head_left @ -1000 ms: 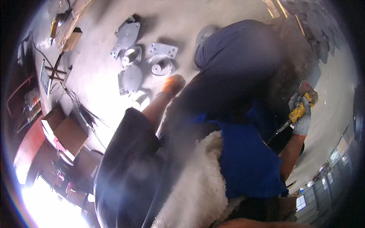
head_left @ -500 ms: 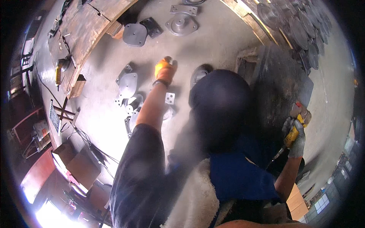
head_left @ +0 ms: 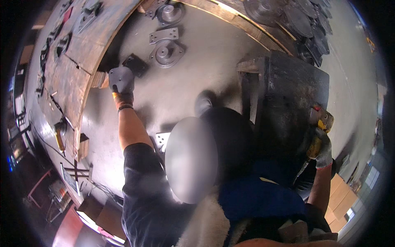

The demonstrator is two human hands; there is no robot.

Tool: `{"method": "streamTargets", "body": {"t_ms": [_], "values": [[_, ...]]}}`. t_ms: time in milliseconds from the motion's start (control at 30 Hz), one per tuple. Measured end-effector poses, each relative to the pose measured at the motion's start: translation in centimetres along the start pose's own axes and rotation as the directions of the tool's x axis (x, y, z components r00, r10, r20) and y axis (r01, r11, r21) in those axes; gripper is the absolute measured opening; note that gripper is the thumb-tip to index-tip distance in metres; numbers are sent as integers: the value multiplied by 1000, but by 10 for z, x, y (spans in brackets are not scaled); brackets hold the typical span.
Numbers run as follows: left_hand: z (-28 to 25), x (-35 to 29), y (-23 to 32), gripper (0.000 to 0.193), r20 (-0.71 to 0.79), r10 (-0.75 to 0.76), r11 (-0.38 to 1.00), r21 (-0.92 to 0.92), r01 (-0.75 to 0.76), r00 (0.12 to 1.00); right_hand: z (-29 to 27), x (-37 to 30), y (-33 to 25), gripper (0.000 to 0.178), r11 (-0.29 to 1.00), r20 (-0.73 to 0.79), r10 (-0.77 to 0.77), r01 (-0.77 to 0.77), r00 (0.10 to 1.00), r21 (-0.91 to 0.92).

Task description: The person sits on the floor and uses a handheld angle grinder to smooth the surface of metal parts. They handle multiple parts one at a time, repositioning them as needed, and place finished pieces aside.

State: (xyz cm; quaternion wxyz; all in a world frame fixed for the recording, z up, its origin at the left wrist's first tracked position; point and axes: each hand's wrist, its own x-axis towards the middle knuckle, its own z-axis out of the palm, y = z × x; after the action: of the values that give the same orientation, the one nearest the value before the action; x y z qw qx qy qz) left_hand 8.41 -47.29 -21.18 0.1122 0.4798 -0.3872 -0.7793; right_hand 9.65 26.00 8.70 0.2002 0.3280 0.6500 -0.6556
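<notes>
My left hand (head_left: 122, 99), in an orange and dark glove, grips the near edge of a flat grey metal plate (head_left: 122, 78) with rounded corners and small holes. The thumb lies on top of the plate, while the other fingers are hidden beneath it. Right beside it on the floor is a dark rectangular plate (head_left: 135, 65). In a grey glove, my right hand (head_left: 324, 150) is wrapped round the yellow body of an angle grinder (head_left: 314, 145). The grinder's head is up against the right edge of a dark, wooden-looking stand (head_left: 294, 88).
A flanged round part (head_left: 165, 54) and a drilled plate (head_left: 163, 36) lie on the floor ahead. At left stands a wooden table (head_left: 88, 49) with another yellow grinder (head_left: 60, 138) at its edge. Round metal parts (head_left: 298, 20) are piled at far right. A blurred patch hides the lower middle.
My left hand has moved forward and left from above the floor to the grey plate and taken hold of it. The view has turned left. My right hand keeps the grinder.
</notes>
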Motion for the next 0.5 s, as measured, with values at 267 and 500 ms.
{"method": "streamTargets", "body": {"t_ms": [267, 500], "values": [[-16, 14, -74, 50, 562, -50, -958, 207, -200, 826, 33, -8, -20, 37, 991, -134, 122, -113, 983, 70], [-112, -9, -181, 46, 726, 139, -147, 688, -711, 674, 33, -8, -26, 39, 998, 5, 7, -6, 1000, -59]]}}
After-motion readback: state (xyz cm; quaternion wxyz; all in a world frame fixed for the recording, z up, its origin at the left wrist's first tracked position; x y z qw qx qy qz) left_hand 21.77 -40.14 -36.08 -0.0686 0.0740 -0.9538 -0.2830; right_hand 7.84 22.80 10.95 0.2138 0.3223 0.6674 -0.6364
